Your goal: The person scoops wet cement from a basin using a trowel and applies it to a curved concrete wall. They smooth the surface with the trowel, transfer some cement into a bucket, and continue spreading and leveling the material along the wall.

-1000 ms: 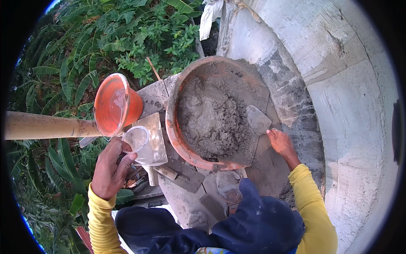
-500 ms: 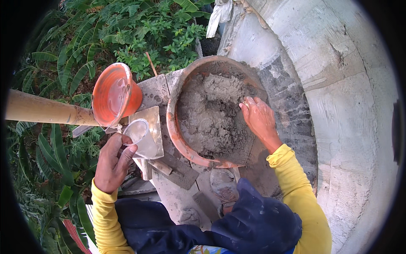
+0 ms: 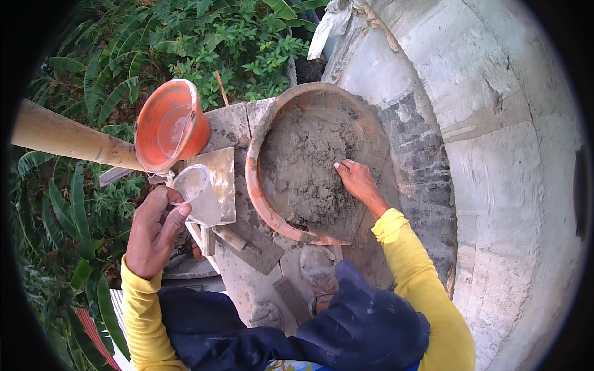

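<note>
Left hand (image 3: 154,232) pinches the rim of a clear, tilted plastic cup (image 3: 203,201). Right hand (image 3: 360,184), fingers curled, at the mortar (image 3: 312,151); cannot tell what it grips. Mortar grey, smooth at left, crumbly at centre, inside a smeared orange tub (image 3: 254,180) right of the cup
</note>
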### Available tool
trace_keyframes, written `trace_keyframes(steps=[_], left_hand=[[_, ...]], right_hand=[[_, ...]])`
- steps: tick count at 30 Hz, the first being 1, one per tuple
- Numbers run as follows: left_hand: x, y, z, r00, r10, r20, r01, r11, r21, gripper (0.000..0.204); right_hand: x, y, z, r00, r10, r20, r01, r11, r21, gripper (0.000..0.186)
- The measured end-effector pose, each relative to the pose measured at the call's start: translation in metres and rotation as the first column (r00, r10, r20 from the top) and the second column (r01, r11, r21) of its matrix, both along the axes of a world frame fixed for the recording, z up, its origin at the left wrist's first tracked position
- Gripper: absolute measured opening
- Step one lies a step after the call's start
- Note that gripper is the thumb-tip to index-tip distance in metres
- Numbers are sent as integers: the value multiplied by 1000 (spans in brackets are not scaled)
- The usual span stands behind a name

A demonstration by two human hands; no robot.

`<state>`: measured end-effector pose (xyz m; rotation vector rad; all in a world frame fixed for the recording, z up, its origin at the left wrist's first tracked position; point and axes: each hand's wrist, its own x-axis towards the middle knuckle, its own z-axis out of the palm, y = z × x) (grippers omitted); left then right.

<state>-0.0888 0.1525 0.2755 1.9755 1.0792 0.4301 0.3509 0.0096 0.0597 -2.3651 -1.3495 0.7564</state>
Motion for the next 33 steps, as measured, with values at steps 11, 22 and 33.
trace_keyframes(steps=[11,22,33], left_hand=[[-1,9,-13,1000,24,1,-24,998,-59,22],[-8,3,2,997,72,10,-71,997,-9,22],[-12,9,-6,999,38,10,-38,999,12,21]], right_hand=[[-34,-45,113,911,-88,402,-18,967,253,45],[-41,-41,19,884,-328,-334,187,901,-391,52],[-41,-36,99,905,-103,414,4,972,234,43]])
